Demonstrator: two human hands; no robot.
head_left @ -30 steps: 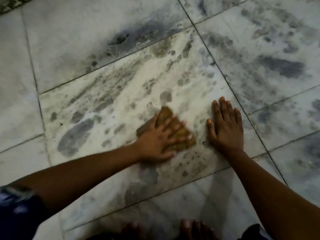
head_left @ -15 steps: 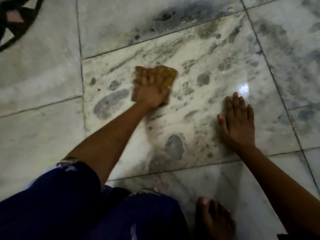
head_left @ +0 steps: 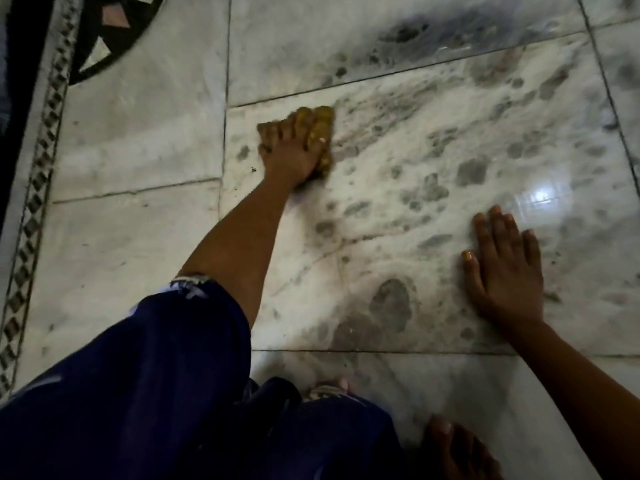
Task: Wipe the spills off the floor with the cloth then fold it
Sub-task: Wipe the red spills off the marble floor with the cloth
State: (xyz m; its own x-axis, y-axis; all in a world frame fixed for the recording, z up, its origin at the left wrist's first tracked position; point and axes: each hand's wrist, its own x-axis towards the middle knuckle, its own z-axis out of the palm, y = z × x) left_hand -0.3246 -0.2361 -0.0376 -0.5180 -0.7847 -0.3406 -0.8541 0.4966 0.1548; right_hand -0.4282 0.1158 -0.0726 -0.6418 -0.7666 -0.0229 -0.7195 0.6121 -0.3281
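A small yellow-brown cloth [head_left: 323, 121] lies bunched on the white marble floor near the far left corner of a large tile. My left hand [head_left: 291, 150] presses down on it with fingers spread over it, so most of the cloth is hidden. Dark grey wet patches [head_left: 393, 303] and smears spread over that tile to the right of and nearer than the cloth. My right hand [head_left: 505, 268] lies flat on the floor at the right, palm down, fingers together, holding nothing.
Dark spill marks [head_left: 401, 32] cover the tile beyond. A black patterned inlay [head_left: 114, 32] and a diamond border strip [head_left: 38, 188] run along the left. My bare foot [head_left: 457, 448] and blue clothing [head_left: 156, 393] fill the bottom of the view.
My left hand has slid the cloth away from me and to the left, from beside my right hand to the tile's far left corner. My right hand has stayed flat on the floor.
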